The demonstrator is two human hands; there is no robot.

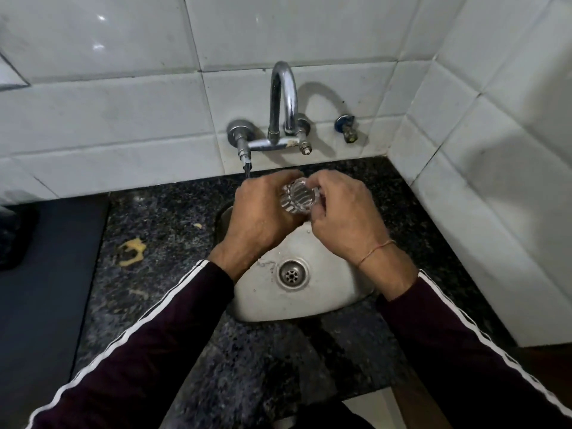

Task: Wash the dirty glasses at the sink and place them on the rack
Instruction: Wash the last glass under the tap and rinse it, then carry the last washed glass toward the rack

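A clear ribbed glass [299, 198] is held over the back of the steel sink [266, 301], its open mouth facing me. My left hand [263, 212] grips it from the left, fingers curled round its side. From the right, my right hand [340, 216] holds its rim and side. The chrome tap [283, 100] on the tiled wall arches just behind the glass. Whether water runs from it I cannot tell. No rack is in view.
Dark speckled granite counter [161, 230] surrounds the sink, with a yellow food smear [131, 250] on its left part. The drain [293, 273] lies below my hands. A small valve [348, 128] sticks out of the wall right of the tap. Tiled walls close the back and right.
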